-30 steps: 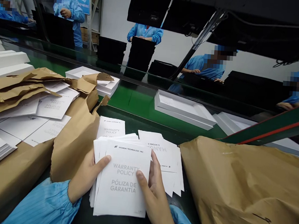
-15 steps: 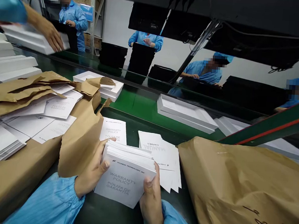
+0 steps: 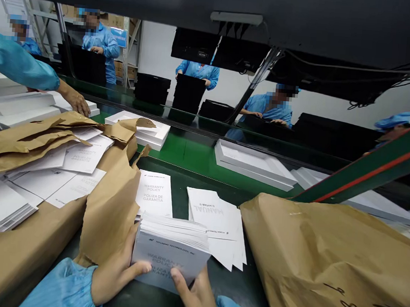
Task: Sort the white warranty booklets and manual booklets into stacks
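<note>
Warranty booklets (image 3: 171, 250), fanned flat a second ago, now stand squared on edge on the near table; my left hand (image 3: 117, 272) and right hand (image 3: 193, 297) clasp the stack, so it looks evened up

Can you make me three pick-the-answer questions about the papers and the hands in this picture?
1. Where does the MANUAL pile lie?
A. right of the held stack
B. on the green belt
C. inside a white tray

2. What colour are the person's sleeves?
A. red
B. blue
C. yellow

3. How is the warranty booklet stack held?
A. by one hand only
B. by no hand, lying flat
C. by both hands, tilted up

Answers:
1 A: the pile rests on the dark table just right of the stack.
2 B: both cuffs are light blue.
3 C: the left hand and right hand both grip it, its edge facing up.
</note>
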Demonstrator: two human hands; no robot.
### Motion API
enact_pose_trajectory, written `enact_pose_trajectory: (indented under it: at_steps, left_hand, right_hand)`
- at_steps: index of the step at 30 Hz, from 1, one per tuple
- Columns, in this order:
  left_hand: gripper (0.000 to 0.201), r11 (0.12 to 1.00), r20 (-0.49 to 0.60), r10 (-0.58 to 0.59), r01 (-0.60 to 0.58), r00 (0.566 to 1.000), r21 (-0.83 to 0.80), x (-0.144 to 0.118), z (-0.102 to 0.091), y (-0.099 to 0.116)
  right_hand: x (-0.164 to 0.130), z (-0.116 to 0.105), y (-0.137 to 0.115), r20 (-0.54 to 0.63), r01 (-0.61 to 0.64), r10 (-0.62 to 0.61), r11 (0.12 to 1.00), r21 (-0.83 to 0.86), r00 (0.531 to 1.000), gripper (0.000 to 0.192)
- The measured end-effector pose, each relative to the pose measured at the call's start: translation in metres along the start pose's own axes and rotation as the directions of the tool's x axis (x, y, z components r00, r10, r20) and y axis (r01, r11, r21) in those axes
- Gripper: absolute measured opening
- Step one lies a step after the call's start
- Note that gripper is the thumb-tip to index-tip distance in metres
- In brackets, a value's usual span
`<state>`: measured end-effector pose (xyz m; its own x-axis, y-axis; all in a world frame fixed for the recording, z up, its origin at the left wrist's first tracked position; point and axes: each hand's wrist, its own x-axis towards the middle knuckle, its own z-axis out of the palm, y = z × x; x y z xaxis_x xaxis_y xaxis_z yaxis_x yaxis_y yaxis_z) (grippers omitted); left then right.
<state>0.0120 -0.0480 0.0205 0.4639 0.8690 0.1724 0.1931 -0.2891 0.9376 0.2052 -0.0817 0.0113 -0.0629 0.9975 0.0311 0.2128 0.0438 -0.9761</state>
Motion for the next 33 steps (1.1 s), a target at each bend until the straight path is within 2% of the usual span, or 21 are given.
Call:
enact_pose_trajectory:
  at_steps: [2,5,8,10,13,16,18,22,27,33]
  left_hand:
    - [0.049,1.000,-0.045,0.029,-0.029,0.999,0.004,0.001,-0.001,0.002]
    - [0.044,0.993,-0.083,0.011,-0.020,0.996,-0.113,0.004,0.000,0.008]
    - [0.046,0.974,-0.049,-0.034,0.022,0.998,-0.226,0.006,0.000,0.010]
    - [0.048,0.954,-0.025,-0.034,0.025,0.999,-0.300,0.008,0.000,0.010]
    - [0.054,0.920,0.018,-0.051,0.054,0.999,-0.389,0.009,-0.001,0.007]
    - [0.051,0.888,0.041,-0.065,0.077,0.997,-0.453,0.012,-0.002,0.004]
    - [0.049,0.877,0.037,-0.065,0.075,0.997,-0.475,0.013,-0.002,0.002]
    - [0.054,0.866,0.040,-0.091,0.098,0.995,-0.490,0.013,-0.004,0.001]
    - [0.066,0.888,0.025,-0.179,0.173,0.984,-0.426,0.014,-0.010,0.001]
    - [0.070,0.838,0.029,-0.230,0.213,0.973,-0.502,0.014,-0.015,-0.003]
  right_hand:
    - [0.003,-0.001,-0.005,0.029,-0.015,0.016,1.000,-0.011,0.999,0.057]
    - [0.009,-0.001,-0.017,0.013,-0.030,0.029,0.993,0.113,0.999,0.054]
    - [0.014,-0.002,-0.023,-0.016,-0.056,0.063,0.954,0.294,0.998,0.057]
    - [0.015,-0.004,-0.023,0.006,-0.079,0.083,0.924,0.373,0.997,0.057]
    - [0.018,-0.006,-0.025,0.080,-0.140,0.117,0.898,0.417,0.990,0.060]
    - [0.021,-0.005,-0.029,0.084,-0.171,0.148,0.869,0.464,0.985,0.060]
    - [0.024,-0.004,-0.032,0.067,-0.172,0.159,0.858,0.484,0.985,0.058]
    - [0.028,-0.002,-0.037,0.122,-0.204,0.165,0.857,0.473,0.979,0.054]
    - [0.033,0.002,-0.045,0.077,-0.233,0.226,0.832,0.503,0.971,0.055]
    - [0.039,0.007,-0.051,0.112,-0.279,0.262,0.779,0.562,0.958,0.052]
